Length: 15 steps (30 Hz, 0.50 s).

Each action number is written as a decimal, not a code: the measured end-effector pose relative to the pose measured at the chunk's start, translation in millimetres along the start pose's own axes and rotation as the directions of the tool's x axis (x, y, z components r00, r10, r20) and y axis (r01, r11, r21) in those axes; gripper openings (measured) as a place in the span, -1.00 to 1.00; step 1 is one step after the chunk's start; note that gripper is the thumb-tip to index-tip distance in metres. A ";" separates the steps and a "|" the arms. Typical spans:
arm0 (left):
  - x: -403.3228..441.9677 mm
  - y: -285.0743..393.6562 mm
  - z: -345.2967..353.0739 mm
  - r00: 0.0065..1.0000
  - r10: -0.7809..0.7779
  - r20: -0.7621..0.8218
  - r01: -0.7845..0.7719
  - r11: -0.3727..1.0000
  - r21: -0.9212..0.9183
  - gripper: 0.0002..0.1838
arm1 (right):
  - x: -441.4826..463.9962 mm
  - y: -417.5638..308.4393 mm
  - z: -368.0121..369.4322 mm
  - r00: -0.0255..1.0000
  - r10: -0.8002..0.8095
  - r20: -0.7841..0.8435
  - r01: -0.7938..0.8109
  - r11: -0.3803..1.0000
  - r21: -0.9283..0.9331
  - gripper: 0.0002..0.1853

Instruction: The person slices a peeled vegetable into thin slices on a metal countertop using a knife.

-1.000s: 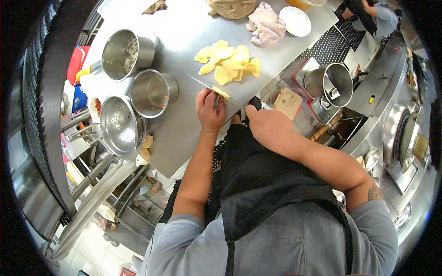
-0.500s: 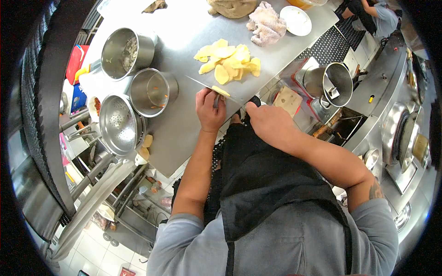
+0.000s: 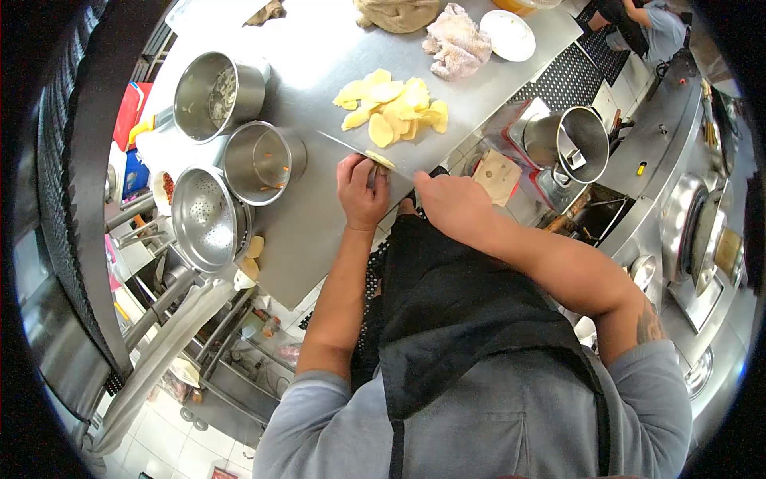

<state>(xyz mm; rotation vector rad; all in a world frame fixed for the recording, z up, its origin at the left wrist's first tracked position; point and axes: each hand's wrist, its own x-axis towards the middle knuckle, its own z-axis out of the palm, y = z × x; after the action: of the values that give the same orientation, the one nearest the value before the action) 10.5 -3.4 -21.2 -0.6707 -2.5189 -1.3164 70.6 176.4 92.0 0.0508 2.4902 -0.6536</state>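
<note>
My right hand [image 3: 456,204] is closed around the handle of a knife [image 3: 345,144], whose thin blade runs diagonally past my left fingertips. With curled fingers, my left hand [image 3: 363,191] holds a piece of a pale yellow vegetable, probably potato, on the steel table; the hand hides most of it. One thin slice [image 3: 381,160] leans on the far side of the blade. Beyond it lies a loose pile of yellow slices [image 3: 391,108].
On the left stand two steel pots [image 3: 219,96] and a colander [image 3: 203,215]. Plucked poultry [image 3: 457,44], a white plate [image 3: 509,36] and a brown sack [image 3: 397,12] lie at the back. A large pot [image 3: 586,144] stands right of the table [image 3: 303,231]; another person [image 3: 658,32] is far right.
My right hand has moved slightly forward and left with the knife, closer to my left hand. My left hand stays almost in place, and the slice by the blade has tipped a little.
</note>
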 end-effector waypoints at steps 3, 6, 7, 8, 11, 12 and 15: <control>0.1 1.6 -0.4 1.000 -0.003 -0.011 0.003 1.000 -0.003 -0.78 | 2.6 -1.8 -4.1 0.997 0.051 0.059 -0.051 0.999 -0.007 -0.82; 0.6 0.6 -0.2 1.000 -0.007 -0.008 0.007 1.000 -0.005 -0.79 | 6.2 2.2 2.9 0.999 0.021 0.047 -0.021 1.000 0.009 -0.82; 0.7 0.3 -0.3 1.000 -0.007 -0.005 0.007 1.000 -0.004 -0.79 | 8.3 2.8 5.6 0.998 0.027 0.048 -0.028 1.000 0.010 -0.82; -0.3 -0.7 0.2 1.000 -0.021 0.002 0.021 1.000 -0.001 -0.79 | 12.1 2.7 8.0 0.998 0.031 0.048 -0.031 0.999 0.011 -0.82; -3.6 -3.2 -0.4 0.999 -0.035 0.022 0.035 0.999 0.009 -0.79 | 23.2 5.5 18.4 1.000 0.003 0.028 -0.005 0.999 0.046 -0.82; -3.3 -3.1 -0.9 0.999 -0.023 0.025 0.023 1.000 0.012 -0.80 | 26.2 6.5 20.6 1.000 -0.012 0.018 0.011 0.998 0.062 -0.81; -2.7 -3.3 -2.1 1.000 -0.007 0.028 0.007 1.000 0.011 -0.81 | 31.3 7.6 24.8 0.999 -0.027 -0.016 0.028 0.996 0.085 -0.81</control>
<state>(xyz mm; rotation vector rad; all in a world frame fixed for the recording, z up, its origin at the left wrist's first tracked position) 11.2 -7.5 -23.5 -0.6838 -2.5505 -1.3042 58.2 168.5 54.1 0.0531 2.4807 -0.7731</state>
